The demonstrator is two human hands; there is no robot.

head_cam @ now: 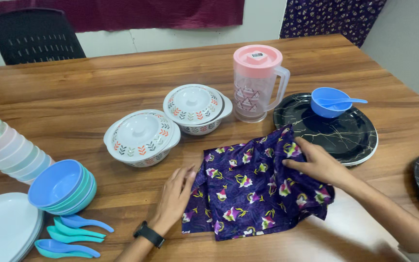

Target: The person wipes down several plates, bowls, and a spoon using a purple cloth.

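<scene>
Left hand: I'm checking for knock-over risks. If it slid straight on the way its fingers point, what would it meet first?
The left hand points up and slightly right, along the purple floral cloth edge. Beyond bare table, it would probably first meet the nearer lidded casserole dish, though depth is unclear.

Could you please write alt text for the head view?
Two bare hands, left hand and right hand, press on a purple floral cloth on a wooden table. Behind stand two lidded casserole dishes, a pink-lidded jug and a black plate holding a blue bowl.
</scene>
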